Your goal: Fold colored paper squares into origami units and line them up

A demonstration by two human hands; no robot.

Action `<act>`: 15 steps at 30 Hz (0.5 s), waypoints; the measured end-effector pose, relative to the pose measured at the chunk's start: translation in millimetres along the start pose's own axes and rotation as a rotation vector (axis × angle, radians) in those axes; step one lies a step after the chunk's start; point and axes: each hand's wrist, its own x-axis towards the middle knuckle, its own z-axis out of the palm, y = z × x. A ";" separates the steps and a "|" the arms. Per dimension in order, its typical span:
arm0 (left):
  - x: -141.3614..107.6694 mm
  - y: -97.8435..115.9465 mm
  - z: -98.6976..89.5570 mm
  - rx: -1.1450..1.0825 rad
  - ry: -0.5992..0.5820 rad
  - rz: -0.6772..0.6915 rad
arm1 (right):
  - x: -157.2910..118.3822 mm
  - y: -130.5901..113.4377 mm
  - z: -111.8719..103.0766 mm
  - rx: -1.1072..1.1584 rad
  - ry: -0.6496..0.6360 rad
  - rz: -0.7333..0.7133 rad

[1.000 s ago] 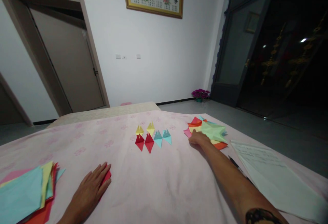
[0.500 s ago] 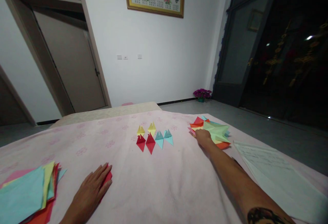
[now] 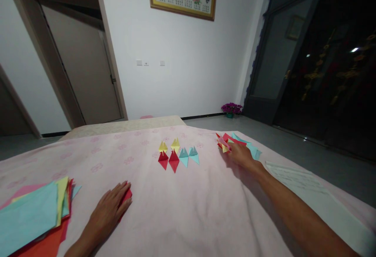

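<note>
My left hand (image 3: 109, 207) lies flat on the table with its fingers stretched out, over a small piece of red folded paper (image 3: 127, 196) that is partly hidden beneath it. At the far right of the cloth, my right hand (image 3: 240, 155) is closed around several coloured paper sheets (image 3: 224, 145), bunched up in red, pink and yellow. More blue and red paper (image 3: 253, 150) lies under and behind that hand. Between my hands stand small folded paper birds: red ones (image 3: 174, 160), blue ones (image 3: 194, 155) and yellow ones (image 3: 175, 145).
A stack of coloured paper squares (image 3: 32, 206) lies at the left, light blue on top. To the right, a pale translucent sheet (image 3: 311, 194) rests near the table's edge. Pink flowered cloth (image 3: 188, 218) covers the table. A potted purple plant (image 3: 231, 109) stands on the floor beyond.
My right hand has gathered up the upper sheets of the right-hand pile, baring blue and red paper below. My left hand stays on the red paper. The view has shifted slightly.
</note>
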 end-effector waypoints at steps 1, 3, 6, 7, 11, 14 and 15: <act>-0.5 0.5 -2.2 -0.032 0.027 -0.001 | -5.4 -6.8 -9.5 0.000 0.010 -0.017; -1.6 6.6 -8.6 -0.118 0.110 0.020 | -20.1 -27.3 -27.9 0.009 0.030 -0.075; -3.6 39.2 -23.9 -0.391 0.215 0.012 | -54.2 -76.6 -50.2 0.043 0.076 -0.231; -4.6 57.3 -30.4 -0.554 0.200 -0.025 | -67.9 -96.7 -54.8 0.063 0.098 -0.321; -10.9 142.2 -58.5 -1.542 -0.060 -0.284 | -121.2 -177.0 -51.1 0.057 0.079 -0.817; -15.0 183.5 -71.3 -2.010 -0.102 -0.469 | -147.7 -218.1 -27.4 0.000 0.102 -1.074; -15.3 190.1 -71.7 -2.056 -0.097 -0.568 | -153.5 -226.2 -18.0 -0.017 0.110 -1.114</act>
